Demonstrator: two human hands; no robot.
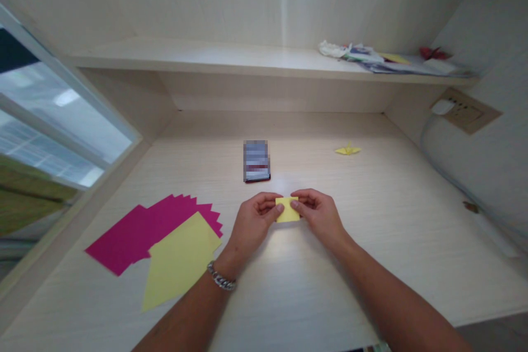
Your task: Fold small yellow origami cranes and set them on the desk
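Observation:
A small folded yellow paper (287, 212) is held up between both hands near the middle of the desk. My left hand (256, 219) pinches its left edge, thumb in front and fingers behind. On the right edge, my right hand (319, 213) grips it the same way. A phone (256, 161) with a blurred screen lies just beyond my left hand. Farther back on the right rests a small yellow folded paper bird (348, 150).
Fanned magenta sheets (165, 225) and a larger yellow sheet (185, 264) lie left of my left forearm. The desk (297, 297) has a shelf (247, 60) behind, holding papers (396, 63). A plugged cable (443, 170) hangs along the right wall.

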